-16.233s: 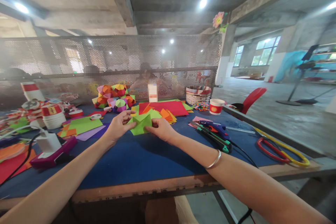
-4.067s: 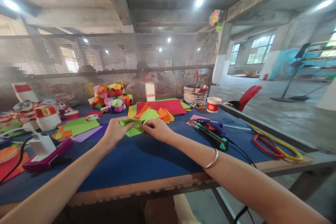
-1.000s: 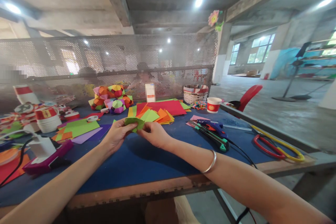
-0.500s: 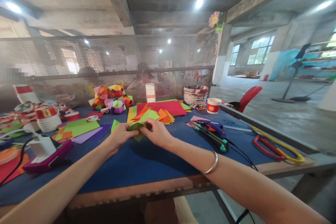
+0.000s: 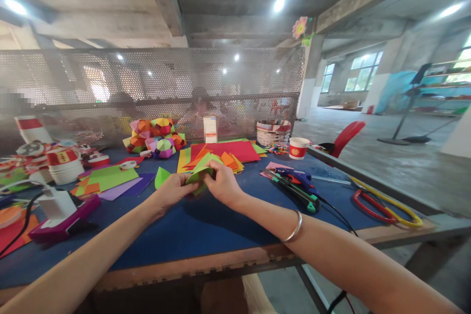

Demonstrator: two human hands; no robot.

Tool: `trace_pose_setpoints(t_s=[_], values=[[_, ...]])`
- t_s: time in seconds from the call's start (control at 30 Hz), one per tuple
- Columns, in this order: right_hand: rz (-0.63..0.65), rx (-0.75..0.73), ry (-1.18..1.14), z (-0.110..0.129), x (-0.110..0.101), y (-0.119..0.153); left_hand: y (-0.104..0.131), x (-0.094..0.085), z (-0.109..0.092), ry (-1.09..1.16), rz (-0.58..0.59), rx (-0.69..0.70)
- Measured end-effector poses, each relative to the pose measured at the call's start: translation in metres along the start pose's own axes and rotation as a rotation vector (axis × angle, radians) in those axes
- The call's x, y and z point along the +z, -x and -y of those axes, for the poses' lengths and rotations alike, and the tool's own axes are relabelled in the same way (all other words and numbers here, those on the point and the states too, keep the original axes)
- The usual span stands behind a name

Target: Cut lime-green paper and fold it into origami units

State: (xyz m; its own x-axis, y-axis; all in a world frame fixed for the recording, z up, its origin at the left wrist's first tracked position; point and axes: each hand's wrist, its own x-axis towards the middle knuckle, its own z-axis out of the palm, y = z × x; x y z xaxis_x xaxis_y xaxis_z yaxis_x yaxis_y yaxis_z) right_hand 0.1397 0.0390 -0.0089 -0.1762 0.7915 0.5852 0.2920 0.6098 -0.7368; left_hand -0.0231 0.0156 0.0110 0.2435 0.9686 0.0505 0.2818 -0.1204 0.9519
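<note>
Together, both bare arms stretched forward over the blue tabletop [image 5: 206, 238], angling inward until the hands nearly met. The left hand [image 5: 171, 193] pinched a folded light-green paper piece [image 5: 199, 175] between thumb and fingers; the right hand [image 5: 224, 188], knuckles raised and fingertips bent down, gripped its other side. The paper sat tilted between them, near fanned orange paper sheets [image 5: 230, 162]. A shiny silver bangle [image 5: 295, 228] circled the right forearm.

The bare left hand [image 5: 173, 191] and bare right hand [image 5: 223, 186] nearly met, thumbs pressed toward curled fingers, both bare forearms [image 5: 123, 225] stretched forward.
</note>
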Motion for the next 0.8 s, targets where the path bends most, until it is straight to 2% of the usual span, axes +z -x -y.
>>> trace_pose_setpoints(t_s=[0.2,0.3,0.47,0.67,0.8], values=[[-0.119,-0.003,-0.002,-0.008,-0.011,-0.012,-0.001,0.0,0.005,-0.072,0.067,-0.055],[-0.142,0.039,-0.009,-0.014,-0.016,-0.018,-0.002,-0.001,0.006,-0.065,0.033,-0.05],[-0.044,0.036,-0.062,-0.015,-0.01,-0.017,-0.002,-0.002,0.005,0.009,-0.081,0.067],[0.036,0.049,-0.119,-0.008,-0.003,-0.011,-0.002,-0.002,0.007,0.01,-0.027,0.097],[0.064,0.061,-0.177,-0.008,-0.004,-0.011,-0.003,-0.004,0.009,0.023,-0.054,0.074]])
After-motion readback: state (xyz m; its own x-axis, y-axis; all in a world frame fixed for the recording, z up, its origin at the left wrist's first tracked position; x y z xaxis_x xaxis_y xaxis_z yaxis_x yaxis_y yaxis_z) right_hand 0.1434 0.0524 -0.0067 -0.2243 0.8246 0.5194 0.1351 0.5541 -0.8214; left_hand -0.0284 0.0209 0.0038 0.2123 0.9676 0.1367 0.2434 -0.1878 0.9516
